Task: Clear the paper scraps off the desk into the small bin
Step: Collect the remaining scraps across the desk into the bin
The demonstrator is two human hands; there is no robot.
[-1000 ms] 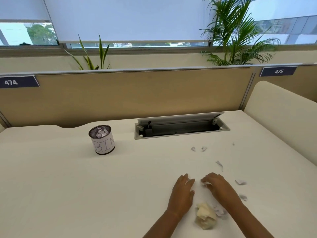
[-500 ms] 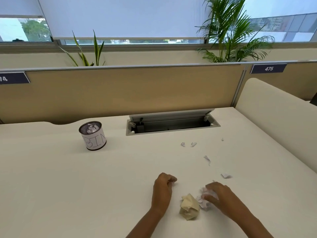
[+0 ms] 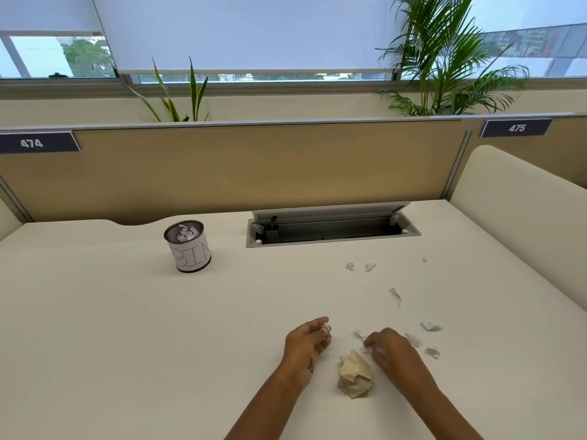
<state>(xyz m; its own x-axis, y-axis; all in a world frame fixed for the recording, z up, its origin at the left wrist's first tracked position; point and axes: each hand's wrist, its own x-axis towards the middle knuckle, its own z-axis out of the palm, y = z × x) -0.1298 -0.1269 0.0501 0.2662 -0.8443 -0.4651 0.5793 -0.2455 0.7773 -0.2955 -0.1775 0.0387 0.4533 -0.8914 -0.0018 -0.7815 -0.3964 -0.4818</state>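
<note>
Beyond my desk stood a tan partition (image 3: pixel 254 166) bearing number plates 474 (image 3: pixel 35 142) and 475 (image 3: pixel 516 128). An open cable tray (image 3: pixel 330 228) sat near it. Behind grew a spiky plant (image 3: pixel 178 96) and a palm (image 3: pixel 444 58) below the window blind (image 3: pixel 247 30).

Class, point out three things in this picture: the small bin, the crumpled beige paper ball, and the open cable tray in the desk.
small bin (image 3: pixel 190 258): head view, on its white label.
crumpled beige paper ball (image 3: pixel 355 374): head view, its middle.
open cable tray (image 3: pixel 333 231): head view, its dark recess.
</note>
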